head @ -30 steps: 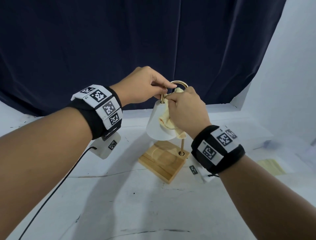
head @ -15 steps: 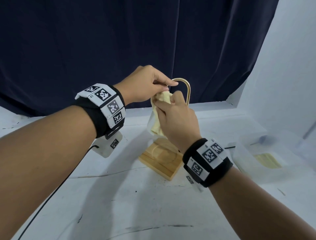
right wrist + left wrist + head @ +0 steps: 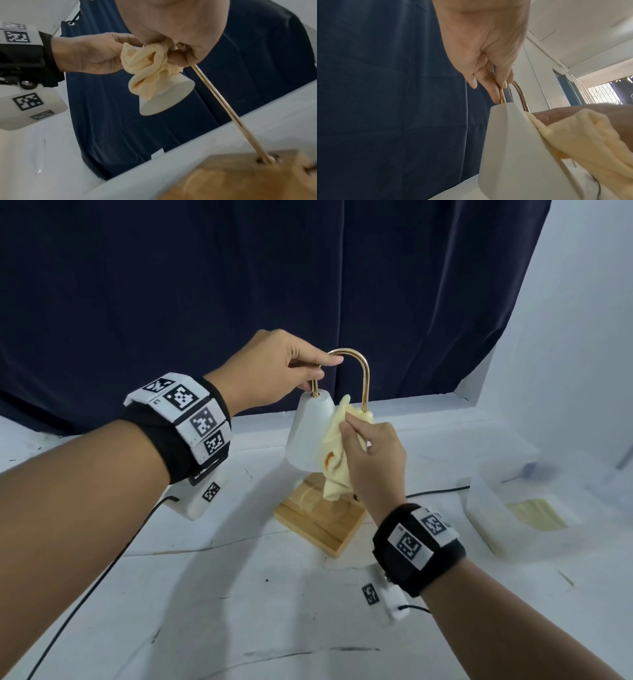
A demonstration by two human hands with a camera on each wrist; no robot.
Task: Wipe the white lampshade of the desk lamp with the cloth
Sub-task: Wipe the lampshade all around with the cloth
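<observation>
The desk lamp has a white cone lampshade (image 3: 306,436), a curved gold arm (image 3: 362,371) and a square wooden base (image 3: 318,523). My left hand (image 3: 294,371) pinches the gold arm just above the shade's top; the left wrist view shows the fingers (image 3: 494,86) curled around the tube (image 3: 520,93) over the shade (image 3: 513,148). My right hand (image 3: 371,455) grips a bunched pale yellow cloth (image 3: 337,453) and holds it against the shade's right side. In the right wrist view the cloth (image 3: 147,73) hangs from the hand over the shade (image 3: 164,100).
A dark blue curtain (image 3: 239,285) hangs behind the white table (image 3: 222,594). A clear plastic box (image 3: 520,508) with a yellow sheet inside sits at the right. A black cable (image 3: 435,493) runs behind the lamp base. A white wall (image 3: 582,337) closes the right side.
My right hand slid the cloth from the top of the shade down onto its right side. My left hand kept its pinch on the gold arm. The camera view shifted slightly.
</observation>
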